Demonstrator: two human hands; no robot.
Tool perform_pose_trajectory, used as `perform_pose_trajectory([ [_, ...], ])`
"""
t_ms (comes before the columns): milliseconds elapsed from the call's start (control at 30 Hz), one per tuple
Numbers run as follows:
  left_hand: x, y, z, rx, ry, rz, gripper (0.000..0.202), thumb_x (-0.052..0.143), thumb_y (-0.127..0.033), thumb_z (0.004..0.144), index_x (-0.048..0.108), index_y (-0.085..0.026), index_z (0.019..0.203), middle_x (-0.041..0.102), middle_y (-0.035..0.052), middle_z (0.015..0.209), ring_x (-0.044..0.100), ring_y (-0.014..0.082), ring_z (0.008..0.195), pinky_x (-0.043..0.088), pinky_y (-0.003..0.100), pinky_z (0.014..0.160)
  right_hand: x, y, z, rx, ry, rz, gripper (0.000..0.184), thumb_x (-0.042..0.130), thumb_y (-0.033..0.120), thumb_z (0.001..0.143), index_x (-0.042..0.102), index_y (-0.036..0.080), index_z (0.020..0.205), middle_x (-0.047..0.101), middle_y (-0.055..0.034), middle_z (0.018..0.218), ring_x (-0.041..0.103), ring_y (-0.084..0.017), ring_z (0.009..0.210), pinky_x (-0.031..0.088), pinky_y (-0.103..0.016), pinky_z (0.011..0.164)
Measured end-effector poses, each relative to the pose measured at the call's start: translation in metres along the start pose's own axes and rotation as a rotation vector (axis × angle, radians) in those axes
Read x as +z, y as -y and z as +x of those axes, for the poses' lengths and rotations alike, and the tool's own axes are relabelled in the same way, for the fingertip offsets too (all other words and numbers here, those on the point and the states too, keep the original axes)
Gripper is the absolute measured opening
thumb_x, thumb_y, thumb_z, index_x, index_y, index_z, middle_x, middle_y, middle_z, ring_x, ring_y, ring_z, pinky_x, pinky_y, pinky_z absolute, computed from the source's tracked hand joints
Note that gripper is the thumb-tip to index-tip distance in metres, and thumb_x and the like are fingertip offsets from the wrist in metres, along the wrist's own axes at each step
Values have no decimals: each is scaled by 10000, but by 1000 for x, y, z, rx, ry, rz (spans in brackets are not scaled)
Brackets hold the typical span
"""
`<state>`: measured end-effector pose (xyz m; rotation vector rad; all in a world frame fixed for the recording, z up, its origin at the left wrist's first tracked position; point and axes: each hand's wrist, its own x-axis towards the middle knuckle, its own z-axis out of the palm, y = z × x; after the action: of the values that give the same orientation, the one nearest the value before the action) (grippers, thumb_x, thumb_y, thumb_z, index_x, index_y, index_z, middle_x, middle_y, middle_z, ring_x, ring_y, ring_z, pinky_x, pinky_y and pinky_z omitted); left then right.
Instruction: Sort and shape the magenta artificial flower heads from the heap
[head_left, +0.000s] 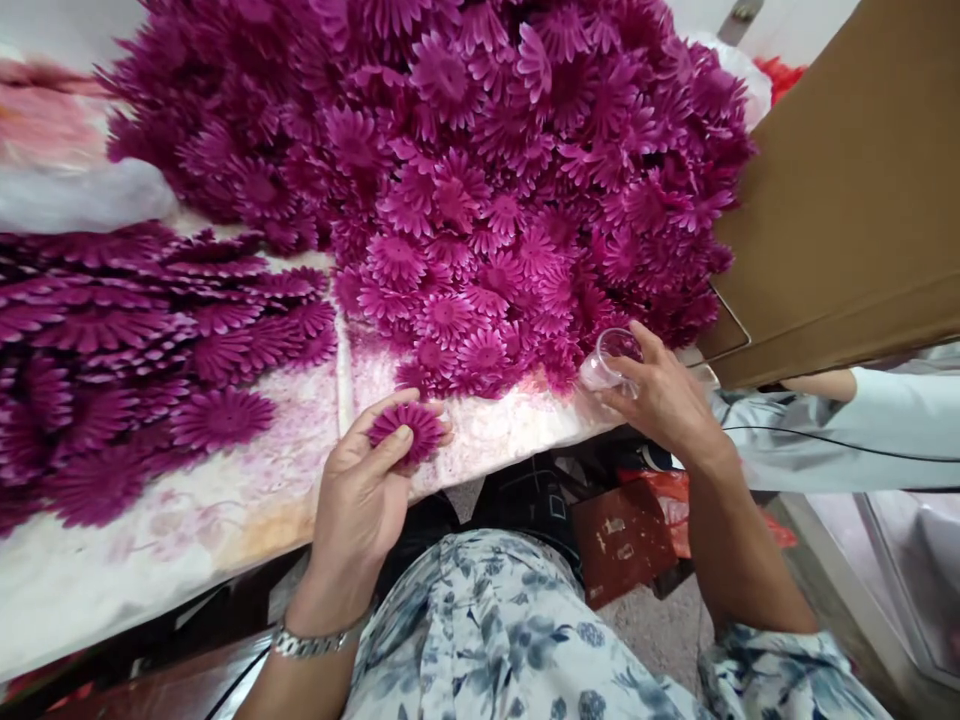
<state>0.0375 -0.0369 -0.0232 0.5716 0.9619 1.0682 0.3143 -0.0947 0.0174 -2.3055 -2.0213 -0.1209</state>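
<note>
In my left hand (367,480) is a magenta artificial flower head (411,432), pinched between thumb and fingers just above the table's front edge. My right hand (660,390) grips a small clear cup (611,360) at the right, with its round rim tilted up. Whether the cup holds anything I cannot make out. Beyond both hands rises a big heap of loose magenta flower heads (480,200), its near edge close to the cup. Stacked rows of similar flower heads (135,350) lie to the left.
A stained pale cloth (247,490) covers the table. On the right a large brown cardboard box (855,190) stands against the heap. A white plastic bag (82,195) lies at the far left. Below the table are a reddish-brown box (622,540) and a red bag (671,505).
</note>
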Motion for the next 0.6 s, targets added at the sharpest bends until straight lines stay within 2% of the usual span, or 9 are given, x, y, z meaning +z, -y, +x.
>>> perform_pose_trajectory([
  [200,0,1,0,-29,-16,8,279,715,-178,641,669,-155,916,707,38,753,667,154,676,555,270,705,0,4,0,26,19,1,152,624,261,778,695,186,890,279,-152,1491,401,-370,1292,421,-525,981],
  [333,0,0,-2,-25,1,5,289,714,-181,642,667,-151,926,709,40,751,669,158,679,552,277,703,-1,-7,-2,-32,-66,114,250,630,352,780,683,178,952,282,-143,1489,382,-325,1315,402,-475,1023],
  [433,1,0,-5,-13,7,-13,284,698,-172,652,657,-144,932,706,38,747,664,153,673,546,282,707,-13,-14,-8,-50,-226,243,328,617,445,779,668,190,979,397,-126,1417,443,-289,1270,400,-458,1028],
  [533,1,-1,-6,-17,27,-70,275,669,-156,672,643,-142,945,707,45,769,667,160,701,541,307,727,-21,-12,-16,24,-487,309,256,671,401,746,658,226,932,626,-98,1105,586,-255,1059,460,-414,934],
  [600,1,-1,-6,-46,71,-114,286,642,-158,689,631,-144,974,711,62,824,673,176,734,536,335,749,-18,-2,-22,76,-612,399,187,698,338,730,643,250,885,658,-71,903,622,-230,884,485,-373,811],
])
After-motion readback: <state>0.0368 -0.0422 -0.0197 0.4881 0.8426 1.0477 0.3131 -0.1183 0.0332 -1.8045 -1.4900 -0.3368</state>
